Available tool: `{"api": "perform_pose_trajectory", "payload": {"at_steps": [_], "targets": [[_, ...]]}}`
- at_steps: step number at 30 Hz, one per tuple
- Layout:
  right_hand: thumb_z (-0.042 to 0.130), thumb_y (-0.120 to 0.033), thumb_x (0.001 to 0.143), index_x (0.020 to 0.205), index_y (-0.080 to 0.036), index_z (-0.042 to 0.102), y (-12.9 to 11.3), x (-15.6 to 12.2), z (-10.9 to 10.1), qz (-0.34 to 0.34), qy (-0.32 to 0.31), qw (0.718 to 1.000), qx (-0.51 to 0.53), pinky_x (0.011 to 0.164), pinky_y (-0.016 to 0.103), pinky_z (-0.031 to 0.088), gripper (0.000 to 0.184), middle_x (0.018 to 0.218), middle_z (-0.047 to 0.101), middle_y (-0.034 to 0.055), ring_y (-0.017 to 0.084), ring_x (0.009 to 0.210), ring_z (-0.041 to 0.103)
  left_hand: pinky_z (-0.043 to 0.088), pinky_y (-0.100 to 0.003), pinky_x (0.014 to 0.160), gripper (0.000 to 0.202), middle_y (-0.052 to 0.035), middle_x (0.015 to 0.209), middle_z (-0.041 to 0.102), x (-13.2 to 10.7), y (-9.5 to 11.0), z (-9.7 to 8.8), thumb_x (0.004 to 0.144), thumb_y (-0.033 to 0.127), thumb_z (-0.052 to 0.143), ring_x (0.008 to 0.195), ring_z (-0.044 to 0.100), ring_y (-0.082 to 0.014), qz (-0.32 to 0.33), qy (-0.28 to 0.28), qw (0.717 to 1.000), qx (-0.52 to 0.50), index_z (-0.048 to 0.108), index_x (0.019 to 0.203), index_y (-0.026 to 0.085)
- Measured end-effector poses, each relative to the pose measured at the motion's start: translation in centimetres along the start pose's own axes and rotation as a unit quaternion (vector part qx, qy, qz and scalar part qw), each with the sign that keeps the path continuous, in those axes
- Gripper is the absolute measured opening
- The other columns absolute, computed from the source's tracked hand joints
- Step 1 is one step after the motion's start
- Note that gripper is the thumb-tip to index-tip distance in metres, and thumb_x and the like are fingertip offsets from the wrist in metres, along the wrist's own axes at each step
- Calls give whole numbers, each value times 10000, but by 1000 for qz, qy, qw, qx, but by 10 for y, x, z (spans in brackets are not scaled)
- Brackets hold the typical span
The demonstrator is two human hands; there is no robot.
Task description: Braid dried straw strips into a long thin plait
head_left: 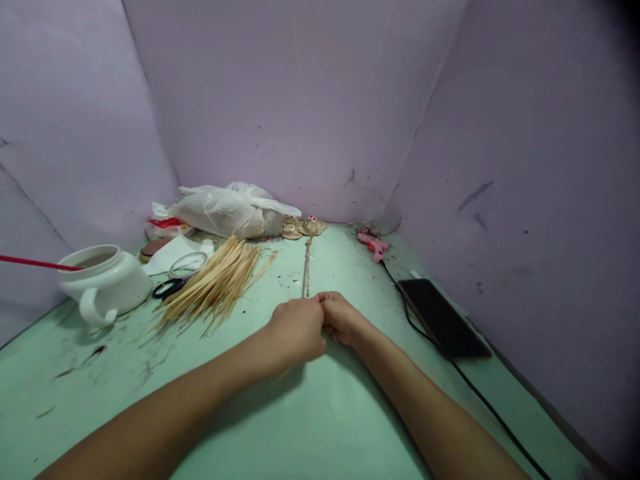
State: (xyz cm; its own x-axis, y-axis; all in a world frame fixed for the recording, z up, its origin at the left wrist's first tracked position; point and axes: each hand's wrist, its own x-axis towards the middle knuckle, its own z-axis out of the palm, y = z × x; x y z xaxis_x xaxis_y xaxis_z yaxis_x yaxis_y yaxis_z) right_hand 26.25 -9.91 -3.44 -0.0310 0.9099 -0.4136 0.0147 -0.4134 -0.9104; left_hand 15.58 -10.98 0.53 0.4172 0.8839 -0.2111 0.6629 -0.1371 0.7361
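Observation:
My left hand (296, 328) and my right hand (341, 315) meet knuckle to knuckle at the middle of the green table (310, 427), both closed in a pinch. Between them they grip the near end of a thin twine-wrapped stick (307, 268) that lies on the table and runs straight away from me toward the back wall. At its far end lie a few small woven jute pieces (301, 228). A loose bundle of thin bamboo sticks (216, 283) is fanned out just left of my left hand.
A white mug (106, 283) with a red straw stands at the left. Scissors (173, 287), a tape roll (188, 264) and a plastic bag (227, 210) lie behind the sticks. A pink glue gun (373, 244), its black cord and a dark phone (442, 317) lie at the right.

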Motion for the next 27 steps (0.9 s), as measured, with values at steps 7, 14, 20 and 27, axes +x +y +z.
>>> {"api": "perform_pose_trajectory", "payload": {"at_steps": [7, 14, 20, 27], "targets": [[478, -120, 616, 525, -146, 452, -4, -2, -6, -1, -74, 997, -12, 321, 186, 62, 98, 314, 266, -93, 23, 285, 152, 310, -215, 409, 178, 16, 427, 468, 24, -4, -33, 647, 137, 469, 374, 427, -101, -143, -10, 982, -126, 559, 799, 114], [493, -119, 631, 593, -137, 488, -7, -3, -9, -56, -86, 993, -53, 340, 170, 151, 42, 430, 464, -59, 19, 318, 245, 278, -175, 345, 144, 23, 398, 430, 38, -24, -18, 689, 190, 485, 325, 386, -58, -159, -170, 941, -244, 515, 577, 105], [509, -126, 639, 685, -117, 570, -4, 2, -19, -184, -32, 933, -308, 474, 173, 308, 77, 610, 602, 19, 74, 518, 468, 284, -208, 351, 137, 13, 337, 405, 35, -18, -22, 618, 124, 477, 300, 371, -83, -104, -131, 983, -73, 465, 482, 135], [478, -127, 620, 746, -157, 634, -8, -18, -7, -231, 87, 785, -568, 511, 227, 289, 204, 716, 647, 65, 153, 646, 554, 183, -208, 367, 123, 55, 339, 306, 32, -19, -6, 514, 118, 530, 347, 289, -59, -89, 14, 995, -30, 422, 469, 152]]}}
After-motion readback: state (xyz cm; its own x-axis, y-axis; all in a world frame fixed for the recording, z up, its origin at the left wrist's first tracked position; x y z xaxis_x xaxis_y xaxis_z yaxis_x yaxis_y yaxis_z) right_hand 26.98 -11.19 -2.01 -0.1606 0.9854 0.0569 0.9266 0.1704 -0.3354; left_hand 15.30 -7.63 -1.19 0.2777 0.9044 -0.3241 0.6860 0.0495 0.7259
